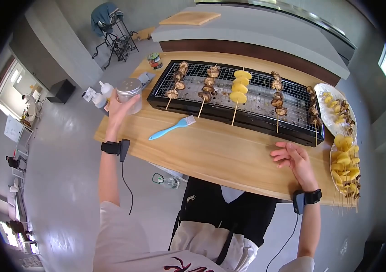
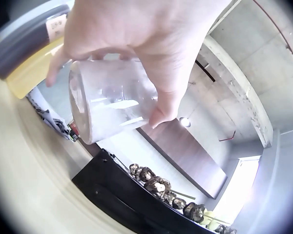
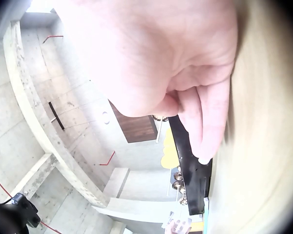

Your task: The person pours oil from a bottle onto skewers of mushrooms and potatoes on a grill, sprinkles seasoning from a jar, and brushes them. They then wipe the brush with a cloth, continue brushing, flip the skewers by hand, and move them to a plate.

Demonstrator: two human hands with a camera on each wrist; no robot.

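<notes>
My left hand (image 1: 119, 111) grips a clear shaker jar (image 1: 129, 96) with a perforated metal lid at the table's left end. In the left wrist view, the thumb and fingers of the hand (image 2: 132, 44) curl round the jar (image 2: 112, 97). My right hand (image 1: 295, 162) rests near the table's front edge, fingers loosely bent and holding nothing; the right wrist view shows the hand (image 3: 185, 73) beside the wooden surface. A black grill (image 1: 247, 115) carries mushroom skewers (image 1: 209, 84) and a yellow-slice skewer (image 1: 239, 87).
A blue brush (image 1: 170, 128) lies before the grill. Squeeze bottles (image 1: 99, 99) and a small can (image 1: 155, 60) stand at the left. At the right are an oval plate (image 1: 322, 90) of skewers and another plate with yellow-slice skewers (image 1: 345, 165).
</notes>
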